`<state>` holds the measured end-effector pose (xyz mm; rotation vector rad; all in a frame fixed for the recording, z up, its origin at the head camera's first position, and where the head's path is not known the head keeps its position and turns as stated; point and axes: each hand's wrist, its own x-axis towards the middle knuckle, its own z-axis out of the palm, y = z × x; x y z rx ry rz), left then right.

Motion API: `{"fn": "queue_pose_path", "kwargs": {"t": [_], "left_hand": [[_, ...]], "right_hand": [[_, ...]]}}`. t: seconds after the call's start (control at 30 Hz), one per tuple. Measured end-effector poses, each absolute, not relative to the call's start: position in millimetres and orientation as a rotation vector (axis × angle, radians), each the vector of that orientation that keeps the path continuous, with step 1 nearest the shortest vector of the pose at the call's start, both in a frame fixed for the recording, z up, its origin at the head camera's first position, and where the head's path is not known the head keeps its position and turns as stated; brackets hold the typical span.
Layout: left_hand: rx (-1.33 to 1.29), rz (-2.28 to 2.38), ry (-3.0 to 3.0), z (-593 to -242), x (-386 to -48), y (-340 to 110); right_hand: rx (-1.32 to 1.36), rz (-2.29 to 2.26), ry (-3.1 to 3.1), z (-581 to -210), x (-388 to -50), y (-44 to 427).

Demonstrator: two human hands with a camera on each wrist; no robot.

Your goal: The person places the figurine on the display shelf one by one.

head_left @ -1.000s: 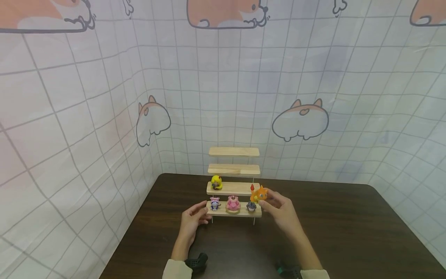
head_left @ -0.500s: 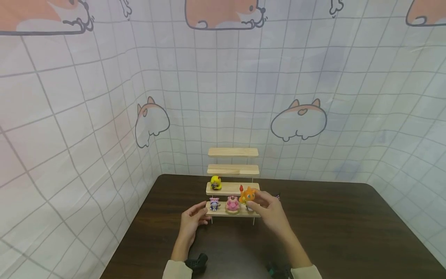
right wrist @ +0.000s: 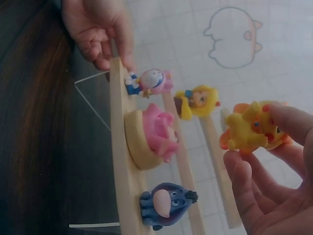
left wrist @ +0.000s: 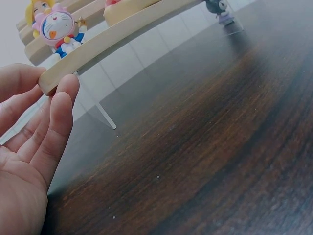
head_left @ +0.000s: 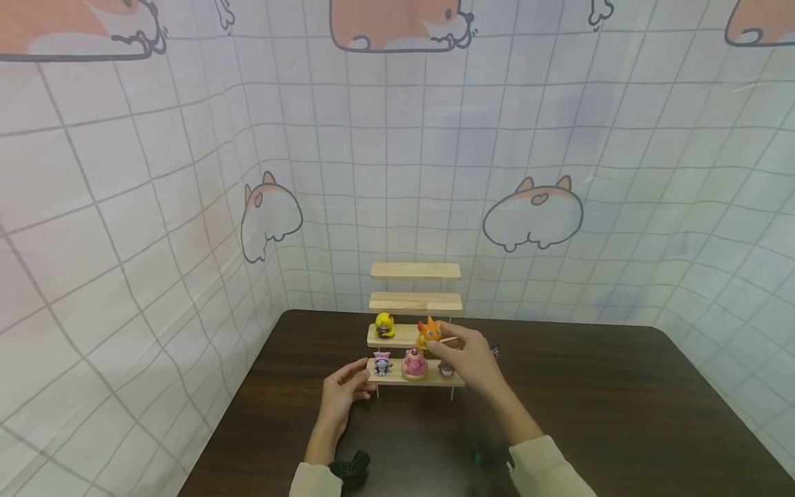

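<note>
A tiered wooden display stand (head_left: 398, 373) stands on the dark table. My left hand (head_left: 341, 393) holds the left end of its lowest board (left wrist: 122, 41), thumb against the edge and fingertips beneath. My right hand (head_left: 473, 360) pinches an orange-and-yellow figurine (right wrist: 247, 127) above the second board, right of the yellow-haired figurine (head_left: 385, 325). In the right wrist view, the lowest board carries a pink-hooded cat figurine (right wrist: 152, 81), a pink figurine on a tan base (right wrist: 159, 132) and a blue donkey figurine (right wrist: 168, 205). My right hand hides the second board's right end in the head view.
Behind my right hand a small dark-and-pink object (head_left: 495, 351) shows partly. The upper two boards (head_left: 415, 301) bear nothing. A grid-patterned curtain (head_left: 422, 138) with cartoon dogs encloses the table (head_left: 609, 393). A black device (head_left: 350, 469) is on my left wrist.
My right hand has carried the orange-and-yellow figurine left and then up, from over the donkey figurine to above the second board. The left hand keeps its hold on the lowest board.
</note>
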<state>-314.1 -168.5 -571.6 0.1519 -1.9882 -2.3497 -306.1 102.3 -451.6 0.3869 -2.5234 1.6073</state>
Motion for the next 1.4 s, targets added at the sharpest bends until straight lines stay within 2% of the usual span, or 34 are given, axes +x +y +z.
{"fn": "queue_pose_path", "kwargs": {"t": [0.6, 1.4], "left_hand": [[0.132, -2.353, -1.986, -571, -313, -168], [0.150, -2.353, -1.993, -569, -313, -168]], "right_hand": [[0.291, 1.612, -2.588, -456, -344, 86], [0.256, 1.517, -2.624, -461, -357, 79]]}}
